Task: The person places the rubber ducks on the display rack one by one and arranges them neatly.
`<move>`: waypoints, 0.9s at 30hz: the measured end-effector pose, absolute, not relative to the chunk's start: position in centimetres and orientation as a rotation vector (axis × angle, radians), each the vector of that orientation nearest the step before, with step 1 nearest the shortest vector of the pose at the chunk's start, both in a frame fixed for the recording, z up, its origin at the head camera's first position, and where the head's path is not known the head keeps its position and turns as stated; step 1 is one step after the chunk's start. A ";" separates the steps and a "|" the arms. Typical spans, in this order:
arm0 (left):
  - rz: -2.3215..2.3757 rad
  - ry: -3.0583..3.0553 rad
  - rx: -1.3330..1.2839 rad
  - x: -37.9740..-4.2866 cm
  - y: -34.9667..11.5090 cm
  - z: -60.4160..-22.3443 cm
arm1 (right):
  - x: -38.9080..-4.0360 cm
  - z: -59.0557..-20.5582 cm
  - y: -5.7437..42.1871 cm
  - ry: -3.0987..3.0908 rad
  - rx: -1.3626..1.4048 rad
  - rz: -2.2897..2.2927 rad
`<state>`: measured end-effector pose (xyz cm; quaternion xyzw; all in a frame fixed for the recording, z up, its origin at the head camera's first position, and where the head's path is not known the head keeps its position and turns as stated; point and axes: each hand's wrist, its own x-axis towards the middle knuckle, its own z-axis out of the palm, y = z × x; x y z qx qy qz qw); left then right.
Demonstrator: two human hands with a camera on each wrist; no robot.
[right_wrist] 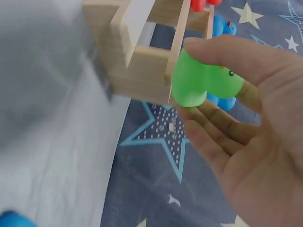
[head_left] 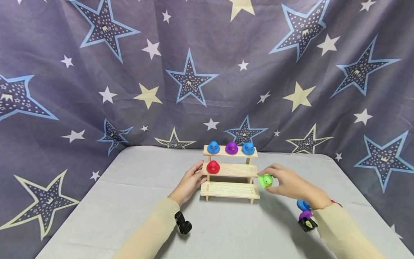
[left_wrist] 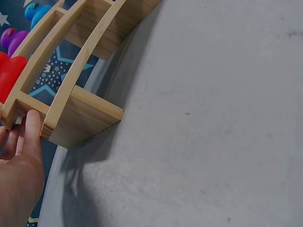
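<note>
Thumb and fingers of my right hand [head_left: 286, 181] pinch a green rubber duck [head_left: 266, 180], just off the right end of a three-tier wooden stand [head_left: 231, 190]. In the right wrist view the duck [right_wrist: 189, 82] overlaps the stand's end. My left hand [head_left: 190, 181] holds the left end of the middle tier between thumb and fingers. On that tier, near its left end, sits a red duck [head_left: 213, 167]. The top tier carries a blue duck [head_left: 213, 147], a purple duck [head_left: 231, 148] and another blue duck [head_left: 248, 148]. The bottom tier is bare.
Beside my right wrist, on the grey-covered table [head_left: 136, 201], lie a blue duck [head_left: 303, 205] and a purple one [head_left: 305, 215], partly hidden by the sleeve. A bit of red [head_left: 336, 203] shows behind the forearm. A star-patterned curtain [head_left: 207, 118] hangs behind the table.
</note>
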<state>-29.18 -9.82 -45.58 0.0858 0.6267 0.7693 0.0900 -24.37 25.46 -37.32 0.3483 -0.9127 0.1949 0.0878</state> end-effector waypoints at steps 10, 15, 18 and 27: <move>2.282 1.869 0.258 -29.2 -9.9 -45.6 | -26.2 -37.4 21.7 -2.670 1.076 0.677; 2.280 1.867 0.257 -29.2 -9.9 -45.6 | -27.2 -37.6 20.1 -2.637 1.116 0.692; 2.283 1.863 0.253 -29.1 -9.9 -45.5 | -27.7 -37.7 19.2 -2.607 1.143 0.692; 2.294 1.851 0.248 -29.3 -9.9 -45.7 | -28.4 -37.6 17.0 -2.663 1.130 0.794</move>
